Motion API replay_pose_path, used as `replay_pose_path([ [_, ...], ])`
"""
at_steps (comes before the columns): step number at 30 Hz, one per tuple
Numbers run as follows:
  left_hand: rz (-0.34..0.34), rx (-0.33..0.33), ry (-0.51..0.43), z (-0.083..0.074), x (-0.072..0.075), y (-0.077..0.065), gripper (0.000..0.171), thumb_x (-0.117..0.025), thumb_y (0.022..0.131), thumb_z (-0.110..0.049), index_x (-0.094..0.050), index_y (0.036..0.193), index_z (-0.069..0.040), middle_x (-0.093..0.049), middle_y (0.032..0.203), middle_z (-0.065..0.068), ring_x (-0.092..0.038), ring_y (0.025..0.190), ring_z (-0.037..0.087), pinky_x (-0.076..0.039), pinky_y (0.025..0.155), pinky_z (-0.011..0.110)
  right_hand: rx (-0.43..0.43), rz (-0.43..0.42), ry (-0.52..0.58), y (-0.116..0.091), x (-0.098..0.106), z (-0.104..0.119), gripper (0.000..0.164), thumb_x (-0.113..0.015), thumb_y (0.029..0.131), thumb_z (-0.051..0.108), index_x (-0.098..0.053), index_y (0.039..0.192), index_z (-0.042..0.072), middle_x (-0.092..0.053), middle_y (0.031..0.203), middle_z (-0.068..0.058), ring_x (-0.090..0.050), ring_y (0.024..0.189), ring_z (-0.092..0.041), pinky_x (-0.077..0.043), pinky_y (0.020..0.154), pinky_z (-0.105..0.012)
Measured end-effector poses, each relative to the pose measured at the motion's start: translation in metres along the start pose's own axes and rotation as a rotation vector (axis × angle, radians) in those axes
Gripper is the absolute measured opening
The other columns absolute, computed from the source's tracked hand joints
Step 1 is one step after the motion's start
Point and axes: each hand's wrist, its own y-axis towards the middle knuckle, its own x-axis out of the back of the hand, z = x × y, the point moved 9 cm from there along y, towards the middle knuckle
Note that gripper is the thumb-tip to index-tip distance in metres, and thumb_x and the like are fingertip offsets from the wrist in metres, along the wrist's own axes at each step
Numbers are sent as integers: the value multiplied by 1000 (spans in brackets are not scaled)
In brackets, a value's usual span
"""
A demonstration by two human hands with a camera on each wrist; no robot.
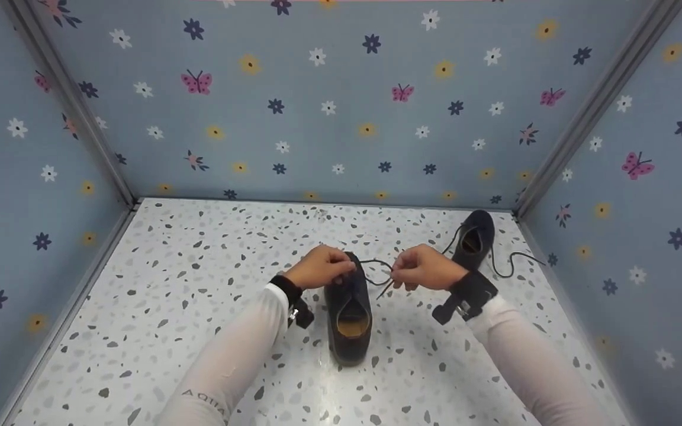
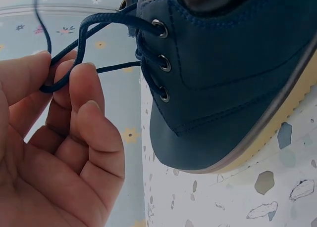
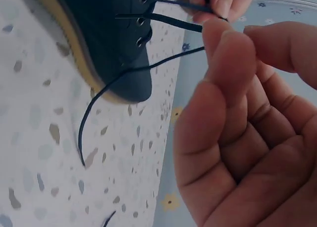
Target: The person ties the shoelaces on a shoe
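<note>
A dark blue lace-up shoe (image 1: 350,350) stands on the floor with its toe pointing away from me. My left hand (image 1: 321,267) is over the front of it, pinching a shoelace (image 2: 111,17) between thumb and fingertips; the lace bends in a loop there. To the right of the shoe, my right hand (image 1: 427,268) pinches lace between thumb and forefinger. From its fingers a loose lace end (image 3: 95,94) hangs in a curve. Metal eyelets (image 2: 165,64) run down the shoe's side. Exactly how the strands cross inside the fingers is hidden.
A second dark shoe (image 1: 480,228) lies at the back right, its untied lace (image 1: 515,254) trailing on the floor. Speckled white flooring (image 1: 211,248) is bounded by blue flowered panels (image 1: 329,136) at the back and both sides.
</note>
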Motion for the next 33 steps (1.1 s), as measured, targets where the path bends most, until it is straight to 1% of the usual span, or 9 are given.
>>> replay_pose_path([
  [3, -5, 6, -11, 0, -1, -1, 26, -67, 102, -30, -74, 88, -9, -68, 85, 0, -66, 73, 12, -52, 64, 24, 10, -35, 93, 0, -5, 5, 16, -72, 97, 16, -74, 96, 0, -80, 85, -5, -66, 65, -5, -59, 67, -23],
  [6, -6, 9, -30, 0, -1, -1, 26, -66, 103, -29, -75, 90, -9, -68, 84, 0, -66, 73, 13, -53, 65, 25, 36, -73, 158, 1, -13, 10, 16, -73, 96, 14, -73, 95, -2, -80, 85, -4, -67, 65, -6, -58, 66, -23],
  [10, -1, 13, -44, 1, -1, -2, 24, -65, 104, -28, -76, 92, -10, -67, 85, 0, -66, 75, 13, -53, 67, 26, 71, -128, 200, 2, -27, 12, 16, -75, 94, 11, -72, 93, -4, -80, 86, -13, -68, 64, -6, -56, 64, -22],
  [13, -5, 17, -37, 1, -1, -3, 23, -65, 104, -29, -76, 93, -11, -67, 84, -1, -66, 74, 13, -53, 67, 25, 95, -178, 175, 2, -37, 13, 14, -78, 92, 11, -73, 89, -2, -78, 82, -16, -67, 64, -6, -55, 62, -21],
  [17, -14, 14, -32, 2, 0, -4, 23, -65, 103, -29, -77, 94, -11, -67, 84, -1, -66, 74, 13, -53, 66, 25, 133, -258, 75, 1, -49, 14, 8, -80, 90, 11, -76, 84, 6, -75, 76, -10, -65, 63, -3, -53, 62, -21],
  [22, -31, 10, -29, 4, 2, -6, 23, -65, 103, -27, -77, 93, -10, -67, 85, 0, -66, 73, 13, -53, 64, 24, 180, -334, -55, 5, -60, 16, 7, -83, 88, 11, -78, 84, 9, -77, 81, -6, -65, 69, -2, -55, 66, -20],
  [24, -35, 12, -26, 5, 2, -7, 23, -66, 103, -27, -77, 93, -10, -68, 85, 0, -66, 73, 14, -52, 64, 24, 188, -348, -78, 8, -63, 15, 6, -83, 88, 11, -79, 85, 9, -78, 85, -7, -68, 73, -3, -57, 69, -21],
  [28, -35, 14, -24, 6, 2, -9, 23, -66, 103, -27, -76, 93, -9, -69, 84, 0, -67, 72, 14, -52, 63, 24, 154, -363, -84, 14, -65, 11, 4, -84, 87, 11, -81, 90, 10, -80, 90, -6, -73, 80, -9, -60, 73, -24],
  [33, -28, 31, -41, 11, 2, -13, 23, -66, 103, -26, -77, 95, -7, -73, 86, 4, -68, 73, 13, -57, 67, 27, 117, -333, -107, 15, -68, 9, 6, -84, 86, 11, -81, 91, 10, -80, 92, -3, -71, 81, -9, -58, 74, -24],
])
